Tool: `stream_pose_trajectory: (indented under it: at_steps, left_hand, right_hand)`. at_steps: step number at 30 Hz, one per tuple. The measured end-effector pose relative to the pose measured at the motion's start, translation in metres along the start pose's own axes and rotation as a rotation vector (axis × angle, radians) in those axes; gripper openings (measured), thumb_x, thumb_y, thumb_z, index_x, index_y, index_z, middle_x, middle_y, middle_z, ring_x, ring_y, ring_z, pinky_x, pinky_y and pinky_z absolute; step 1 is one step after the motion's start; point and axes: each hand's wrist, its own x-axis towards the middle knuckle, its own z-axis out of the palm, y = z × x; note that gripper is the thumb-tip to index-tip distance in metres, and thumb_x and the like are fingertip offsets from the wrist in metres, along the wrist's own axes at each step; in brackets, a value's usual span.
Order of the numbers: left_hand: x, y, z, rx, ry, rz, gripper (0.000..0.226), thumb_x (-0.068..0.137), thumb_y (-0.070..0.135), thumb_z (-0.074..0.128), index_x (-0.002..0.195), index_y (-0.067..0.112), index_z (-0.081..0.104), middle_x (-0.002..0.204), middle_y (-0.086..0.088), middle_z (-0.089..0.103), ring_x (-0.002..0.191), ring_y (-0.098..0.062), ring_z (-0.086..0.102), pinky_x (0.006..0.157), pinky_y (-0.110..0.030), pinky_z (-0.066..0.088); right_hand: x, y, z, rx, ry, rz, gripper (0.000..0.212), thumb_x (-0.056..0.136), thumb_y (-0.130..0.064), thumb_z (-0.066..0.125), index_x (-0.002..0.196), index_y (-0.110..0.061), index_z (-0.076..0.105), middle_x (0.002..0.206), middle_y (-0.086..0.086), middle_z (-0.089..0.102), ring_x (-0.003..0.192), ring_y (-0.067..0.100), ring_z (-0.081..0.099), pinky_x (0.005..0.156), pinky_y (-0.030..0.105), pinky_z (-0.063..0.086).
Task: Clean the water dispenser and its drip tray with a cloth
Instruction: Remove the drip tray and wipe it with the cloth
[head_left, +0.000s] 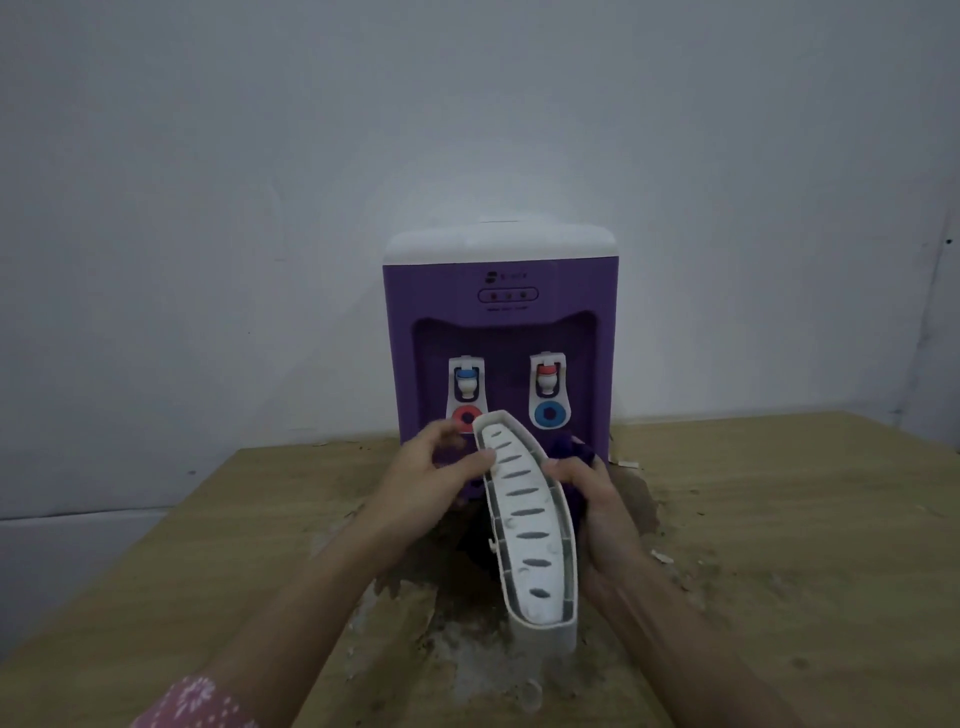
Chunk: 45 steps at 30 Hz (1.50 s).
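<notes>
A purple water dispenser (501, 332) with a white top stands at the back of the wooden table, with two taps on its front. The white slotted drip tray (530, 525) is out of the dispenser and held in the air in front of it, turned lengthwise towards me. My left hand (431, 478) grips the tray's left edge near its far end, thumb on the rim. My right hand (597, 514) holds the tray's right side together with a dark purple cloth (571, 449), most of which is hidden behind the tray and hand.
The wooden table (779, 545) has worn, stained and flaking patches under the tray and small chips (662, 557) to the right. A pale wall rises close behind the dispenser. The table's left edge drops off at the lower left.
</notes>
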Motion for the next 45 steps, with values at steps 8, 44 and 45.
stream_pose_trajectory:
  at_steps: [8,44,45]
  left_hand:
    - [-0.006,0.006,0.004,0.132,-0.344,-0.056,0.062,0.051,0.064,0.076,0.106,0.047,0.053,0.094,0.016,0.07,0.083,-0.001,0.067,0.071,-0.021,0.055]
    - [-0.018,0.007,-0.011,0.767,-0.212,0.37,0.094,0.061,0.032,0.077,0.14,0.036,0.026,0.129,0.018,0.046,0.109,-0.003,0.045,0.089,-0.032,0.048]
    - [-0.017,0.007,-0.01,0.781,-0.203,0.371,0.093,0.061,0.031,0.077,0.139,0.035,0.027,0.13,0.016,0.046,0.11,-0.005,0.046,0.089,-0.034,0.048]
  right_hand:
    - [0.0,0.017,0.006,-0.06,0.063,-0.132,0.074,0.062,0.001,0.071,0.126,-0.028,0.046,0.119,0.011,0.059,0.104,0.029,0.059,0.079,0.047,0.055]
    - [0.015,-0.011,-0.016,-0.751,0.196,-0.667,0.044,0.091,0.004,0.041,0.118,-0.028,0.055,0.12,-0.006,0.053,0.112,0.008,0.048,0.099,0.034,0.044]
    - [0.013,-0.011,-0.015,-0.755,0.183,-0.708,0.045,0.091,0.004,0.041,0.118,-0.029,0.054,0.119,-0.009,0.054,0.111,0.006,0.049,0.097,0.031,0.044]
